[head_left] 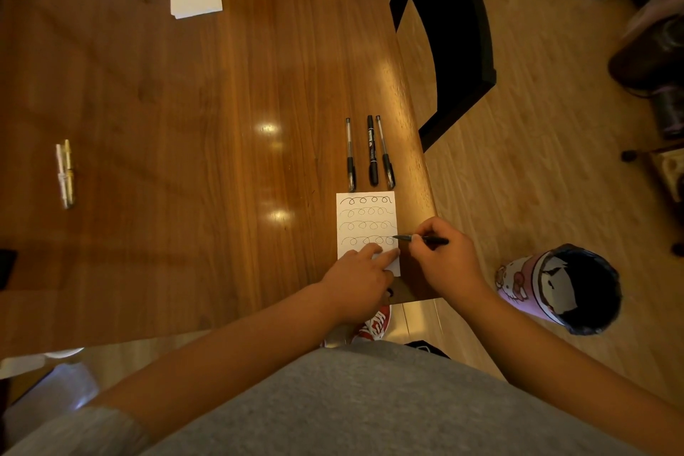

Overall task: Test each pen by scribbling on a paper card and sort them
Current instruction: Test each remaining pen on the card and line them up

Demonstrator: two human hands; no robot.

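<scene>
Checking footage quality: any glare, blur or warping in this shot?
Head view: glare spots on the table left of the card; wide-angle distortion bows the table edge; pale pens at far left look blurred; the card's scribbles are legible.

Warm, dim light from above, glare spots glinting on the wooden table (185,92), edges bowed and soft.

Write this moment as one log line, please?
right hand holds pen, tip on card | left hand presses card | three pens beyond card
</scene>
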